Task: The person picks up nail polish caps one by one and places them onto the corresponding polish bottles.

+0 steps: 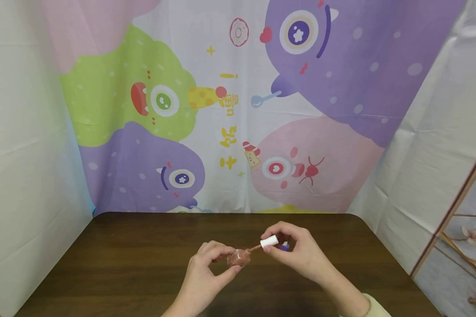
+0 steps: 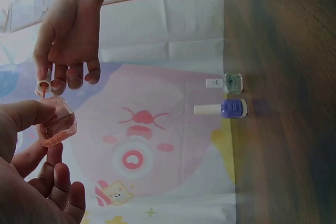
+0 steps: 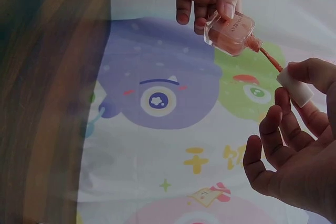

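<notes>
My left hand [image 1: 208, 273] pinches a small clear glass nail polish bottle [image 1: 239, 259] of brownish-pink polish between thumb and fingers. The bottle is tilted, with its neck toward the right. Thumb and fingertips of my right hand [image 1: 301, 255] grip the white cap [image 1: 269, 241]. From the cap runs a polish-coated brush stem [image 3: 271, 59], whose near end sits at the bottle's mouth. In the right wrist view, the cap stands apart from the neck with the stem bare between them. The brush tip itself is hidden.
On the dark wooden table [image 1: 150, 259], a purple nail polish bottle [image 2: 233, 108] stands beside a grey-green one [image 2: 233, 83]. In the head view, the right hand partly covers them. A cartoon-print curtain [image 1: 230, 132] hangs behind the table.
</notes>
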{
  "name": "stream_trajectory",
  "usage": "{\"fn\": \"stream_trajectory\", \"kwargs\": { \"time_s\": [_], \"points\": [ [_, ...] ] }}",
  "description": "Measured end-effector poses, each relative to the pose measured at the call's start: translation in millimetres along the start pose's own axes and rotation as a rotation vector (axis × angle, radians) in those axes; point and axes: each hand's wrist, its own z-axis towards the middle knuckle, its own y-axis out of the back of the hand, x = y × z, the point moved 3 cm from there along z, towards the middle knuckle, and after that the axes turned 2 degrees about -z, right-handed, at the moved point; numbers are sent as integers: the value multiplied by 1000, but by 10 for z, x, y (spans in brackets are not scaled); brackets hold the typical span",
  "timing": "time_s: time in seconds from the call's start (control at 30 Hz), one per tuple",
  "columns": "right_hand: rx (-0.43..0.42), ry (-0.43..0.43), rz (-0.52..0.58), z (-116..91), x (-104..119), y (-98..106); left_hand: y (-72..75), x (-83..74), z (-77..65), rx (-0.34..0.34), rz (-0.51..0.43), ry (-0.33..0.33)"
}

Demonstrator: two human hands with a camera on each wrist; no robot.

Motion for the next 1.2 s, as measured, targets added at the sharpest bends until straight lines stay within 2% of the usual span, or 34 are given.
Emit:
{"fn": "stream_trajectory", "kwargs": {
  "time_s": [0.4, 0.9, 1.2],
  "points": [
    [22, 0, -20, -5, -18, -18, 2, -13, 1, 6, 5, -17],
    [47, 11, 29, 9, -1, -69, -4, -47, -6, 24, -9, -11],
    [63, 6, -7, 7, -13, -99, -4, -65, -1, 28, -22, -38]
  ]
}}
